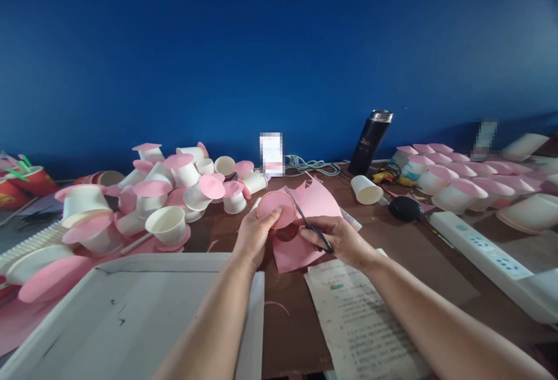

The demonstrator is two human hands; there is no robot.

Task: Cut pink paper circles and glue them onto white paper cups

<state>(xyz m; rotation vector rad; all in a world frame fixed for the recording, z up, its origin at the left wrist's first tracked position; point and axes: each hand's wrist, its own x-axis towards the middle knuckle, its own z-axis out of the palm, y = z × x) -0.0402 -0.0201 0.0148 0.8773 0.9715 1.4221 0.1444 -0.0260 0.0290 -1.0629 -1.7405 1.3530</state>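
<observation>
My left hand pinches a round pink paper disc with the thumb on its face. In my right hand are black-handled scissors, their blades pointing up and left along the disc's right edge. Behind and right of the disc lies pink paper with jagged corners. Another pink piece with a curved cut edge sits below the hands. Whether the blades are apart cannot be made out.
White cups with pink discs crowd the left; more stand in rows at right. A white box lid, printed sheet, black bottle, loose cup, black mouse and power strip surround the hands.
</observation>
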